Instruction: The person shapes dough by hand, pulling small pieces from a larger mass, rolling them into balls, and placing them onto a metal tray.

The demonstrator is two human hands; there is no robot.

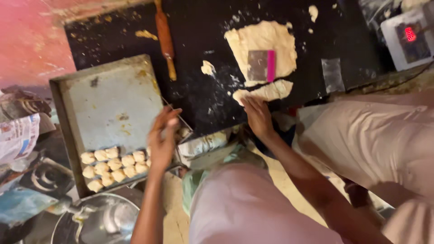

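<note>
Two hands work at once here. Your right hand [258, 116] lies flat, fingers spread, on the near end of the cut dough strip [264, 92], pinning it to the black table [203, 90] so it can be pulled or torn without sliding. That strip lies just below the big dough sheet [260, 40], its long axis running across the table, the far end tilted slightly up toward the scraper [262, 65] that rests on the sheet, pink handle to the right.

Your left hand [162, 135] hovers at the right edge of the metal tray [108, 99], fingers curled together as if pinching a small piece; whether the grip really holds dough, you cannot tell from this view. Dough balls [115, 165] sit packed in rows at the tray's near end, leaving the far part for more. A rolling pin [165, 38] lies beside the tray's far corner, pointing away from you.
</note>
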